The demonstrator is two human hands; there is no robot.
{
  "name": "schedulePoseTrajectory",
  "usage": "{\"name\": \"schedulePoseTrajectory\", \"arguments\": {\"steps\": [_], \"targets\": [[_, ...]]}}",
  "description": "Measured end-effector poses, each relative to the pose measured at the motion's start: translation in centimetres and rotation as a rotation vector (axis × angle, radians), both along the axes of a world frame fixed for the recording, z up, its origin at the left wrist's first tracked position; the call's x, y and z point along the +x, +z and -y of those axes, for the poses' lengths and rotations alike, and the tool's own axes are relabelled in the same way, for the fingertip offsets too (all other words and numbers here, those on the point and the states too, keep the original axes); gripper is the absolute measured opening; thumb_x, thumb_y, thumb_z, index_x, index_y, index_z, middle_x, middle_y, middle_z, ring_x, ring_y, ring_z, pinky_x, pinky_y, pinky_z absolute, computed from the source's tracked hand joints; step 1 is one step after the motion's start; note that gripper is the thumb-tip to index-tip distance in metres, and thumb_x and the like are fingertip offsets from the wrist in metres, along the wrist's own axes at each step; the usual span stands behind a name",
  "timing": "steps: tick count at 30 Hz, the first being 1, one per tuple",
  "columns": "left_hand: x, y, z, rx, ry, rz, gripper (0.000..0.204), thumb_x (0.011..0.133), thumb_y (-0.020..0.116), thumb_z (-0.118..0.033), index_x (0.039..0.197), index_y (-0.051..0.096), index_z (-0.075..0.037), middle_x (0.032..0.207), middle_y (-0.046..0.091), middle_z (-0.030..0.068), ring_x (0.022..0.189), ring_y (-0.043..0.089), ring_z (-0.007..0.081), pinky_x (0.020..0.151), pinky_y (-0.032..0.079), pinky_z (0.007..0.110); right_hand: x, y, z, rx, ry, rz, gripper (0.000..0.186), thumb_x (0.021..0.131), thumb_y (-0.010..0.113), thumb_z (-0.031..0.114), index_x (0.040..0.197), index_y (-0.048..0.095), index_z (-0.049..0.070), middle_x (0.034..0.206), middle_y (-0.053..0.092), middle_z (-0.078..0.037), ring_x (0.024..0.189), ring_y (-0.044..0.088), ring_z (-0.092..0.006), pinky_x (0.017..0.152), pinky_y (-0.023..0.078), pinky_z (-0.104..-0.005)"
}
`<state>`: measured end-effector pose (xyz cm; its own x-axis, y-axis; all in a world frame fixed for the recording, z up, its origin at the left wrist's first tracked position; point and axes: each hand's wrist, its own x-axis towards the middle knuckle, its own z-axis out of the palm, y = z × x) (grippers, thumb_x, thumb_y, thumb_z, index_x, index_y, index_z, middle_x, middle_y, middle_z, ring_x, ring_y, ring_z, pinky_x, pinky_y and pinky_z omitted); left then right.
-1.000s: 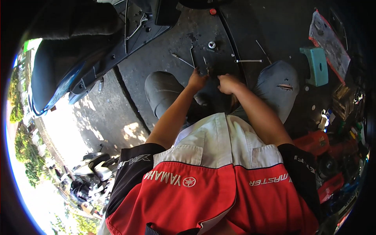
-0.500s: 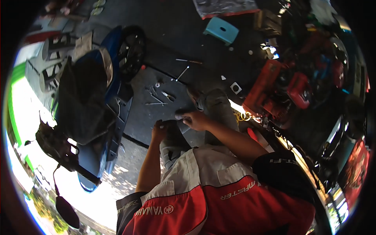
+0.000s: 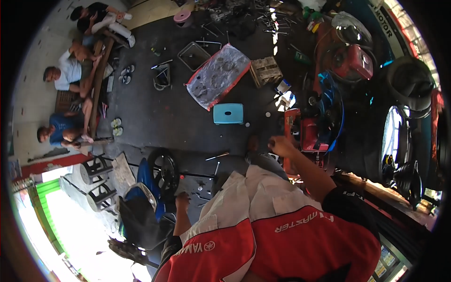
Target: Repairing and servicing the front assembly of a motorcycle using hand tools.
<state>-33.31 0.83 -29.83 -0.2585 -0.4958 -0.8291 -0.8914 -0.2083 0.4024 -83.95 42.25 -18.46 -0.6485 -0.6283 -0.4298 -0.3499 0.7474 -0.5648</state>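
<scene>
My left hand (image 3: 182,201) is low at the centre left, between my body and the blue motorbike (image 3: 141,188). Its fingers look curled, and a pale grey patch shows at their tips that I cannot identify. My right hand (image 3: 281,146) reaches forward beside the red machine (image 3: 314,134), fingers folded in; whatever they may hold is hidden. On the floor ahead of my body lie a screwdriver (image 3: 217,156) and a straight metal tool (image 3: 216,169). Small parts (image 3: 200,188) sit near my left hand. A dark cover (image 3: 137,214) drapes the motorbike.
A turquoise stool (image 3: 228,107) stands ahead, with a silver sheet (image 3: 218,75) and a wooden crate (image 3: 266,71) beyond. Tyres (image 3: 411,82) are at the right. Several people sit along a wooden bench (image 3: 99,84) at the far left. Grey stools (image 3: 99,198) stand by the motorbike.
My view has swung up, bringing the bench and far floor in. My hands, close together before, are now apart: the right is out by the red machine, the left by the motorbike.
</scene>
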Motion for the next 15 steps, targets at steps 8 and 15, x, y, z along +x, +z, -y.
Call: {"name": "schedulePoseTrajectory", "arguments": {"steps": [8,15], "targets": [[-17.2,2.7,4.6,0.013,-0.98,-0.269,0.022,0.091,0.061,-0.014,0.11,0.066,-0.003,0.096,0.072,0.0107,0.079,0.07,0.0214,0.066,0.056,0.035,-15.8,5.7,8.9,-0.353,-0.327,0.064,0.03,0.09,0.067,0.023,0.112,0.069,0.002,0.097,0.072,-0.021,0.094,0.07,-0.0385,0.085,0.055,-0.0442],[-55.1,-0.1,12.8,-0.024,-0.244,-0.229,0.024,0.095,0.062,-0.016,0.111,0.066,0.0,0.09,0.071,0.0074,0.071,0.066,0.016,0.062,0.054,0.033,-27.9,4.4,5.1,-0.337,-0.397,0.196,0.032,0.089,0.07,0.023,0.113,0.069,0.001,0.1,0.073,-0.021,0.093,0.072,-0.0338,0.084,0.056,-0.0406]]}}
